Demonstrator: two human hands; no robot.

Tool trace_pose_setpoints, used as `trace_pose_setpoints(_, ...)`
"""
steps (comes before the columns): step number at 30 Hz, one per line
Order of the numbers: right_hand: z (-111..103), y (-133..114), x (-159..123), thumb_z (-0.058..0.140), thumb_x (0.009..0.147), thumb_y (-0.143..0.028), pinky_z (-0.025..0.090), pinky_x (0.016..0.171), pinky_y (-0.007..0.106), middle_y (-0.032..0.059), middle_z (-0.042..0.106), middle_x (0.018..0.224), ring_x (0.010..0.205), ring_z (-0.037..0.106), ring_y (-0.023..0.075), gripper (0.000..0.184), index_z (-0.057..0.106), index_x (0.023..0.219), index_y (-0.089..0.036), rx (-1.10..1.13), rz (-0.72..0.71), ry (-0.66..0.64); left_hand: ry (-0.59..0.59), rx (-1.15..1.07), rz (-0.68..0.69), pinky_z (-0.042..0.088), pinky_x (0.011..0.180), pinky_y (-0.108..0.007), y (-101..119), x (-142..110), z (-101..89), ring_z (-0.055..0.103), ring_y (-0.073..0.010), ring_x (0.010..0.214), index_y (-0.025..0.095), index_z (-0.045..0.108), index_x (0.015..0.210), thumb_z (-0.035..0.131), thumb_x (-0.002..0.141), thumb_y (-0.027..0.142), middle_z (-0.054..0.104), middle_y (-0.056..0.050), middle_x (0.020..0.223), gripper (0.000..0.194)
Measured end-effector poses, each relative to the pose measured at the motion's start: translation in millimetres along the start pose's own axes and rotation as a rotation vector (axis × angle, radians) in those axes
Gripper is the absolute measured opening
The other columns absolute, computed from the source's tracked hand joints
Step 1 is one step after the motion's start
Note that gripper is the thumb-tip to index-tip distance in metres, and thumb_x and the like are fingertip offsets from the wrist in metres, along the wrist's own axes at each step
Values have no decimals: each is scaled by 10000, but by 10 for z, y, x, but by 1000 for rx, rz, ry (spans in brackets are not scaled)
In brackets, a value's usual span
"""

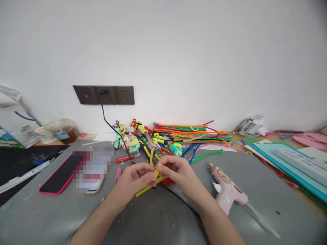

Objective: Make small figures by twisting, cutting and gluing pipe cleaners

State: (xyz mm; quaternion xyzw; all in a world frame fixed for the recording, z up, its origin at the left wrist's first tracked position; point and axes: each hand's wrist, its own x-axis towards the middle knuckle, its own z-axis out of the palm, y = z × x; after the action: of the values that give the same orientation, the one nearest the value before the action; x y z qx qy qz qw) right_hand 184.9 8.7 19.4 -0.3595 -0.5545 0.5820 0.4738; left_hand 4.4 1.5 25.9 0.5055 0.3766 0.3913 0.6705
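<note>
My left hand [136,177] and my right hand [178,173] meet in front of me with their fingertips pinched together. Between them is a bright yellow pipe cleaner [156,173], gripped from both sides; one end curves upward past the fingers. A straight yellow pipe cleaner [143,192] slants out below my left fingers, and I cannot tell whether it is held or lies on the mat. Just behind the hands are metal-bladed scissors [151,141] and cutters with black and yellow handles [144,147]. Something red [168,182] shows beneath my right hand.
A pink glue gun [227,187] lies at right, its black cord passing under my hands to the wall socket [105,95]. Two phones [60,175] are at left. Pipe cleaner bundles [189,132] and small figures [139,126] line the wall. Coloured sheets [270,160] sit far right.
</note>
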Motion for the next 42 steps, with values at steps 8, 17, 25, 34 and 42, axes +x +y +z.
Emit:
trace_pose_setpoints(8, 8, 17, -8, 731, 801, -526, 401, 588, 251, -3, 598, 662, 617, 517, 131, 386, 610, 687, -178, -166, -5, 21, 57, 494, 179, 431, 599, -238, -37, -6, -11, 623, -170, 618, 176, 714, 648, 670, 844, 335, 722, -29, 643, 256)
trace_pose_setpoints(17, 55, 3, 6, 708, 818, -516, 396, 590, 255, -4, 604, 664, 612, 507, 131, 367, 614, 698, -182, -201, -67, 36, 109, 494, 215, 429, 600, -229, -14, 9, -17, 583, -155, 611, 168, 676, 648, 693, 815, 348, 657, -7, 618, 246)
trace_pose_setpoints(25, 23, 52, 20, 706, 836, -386, 371, 581, 272, 18, 654, 699, 627, 513, 149, 229, 695, 721, -189, -372, -134, 93, 245, 564, 252, 454, 615, -246, -50, 74, -115, 632, -180, 684, 176, 754, 796, 746, 770, 372, 735, -37, 742, 197)
trace_pose_setpoints(34, -58, 141, 37, 606, 934, -262, 421, 657, 299, 47, 643, 771, 697, 578, 176, 223, 726, 764, -182, -693, -230, 76, 241, 762, 340, 399, 567, -228, -24, 75, -161, 581, -146, 622, 185, 698, 733, 654, 850, 300, 672, -2, 683, 170)
trace_pose_setpoints(42, -9, 250, 50, 728, 811, -70, 438, 692, 268, 16, 624, 797, 743, 618, 169, 129, 739, 787, -196, -1030, -142, -101, 311, 709, 346, 486, 667, -261, -48, 85, -193, 681, -197, 795, 199, 766, 868, 686, 815, 301, 786, -38, 893, 140)
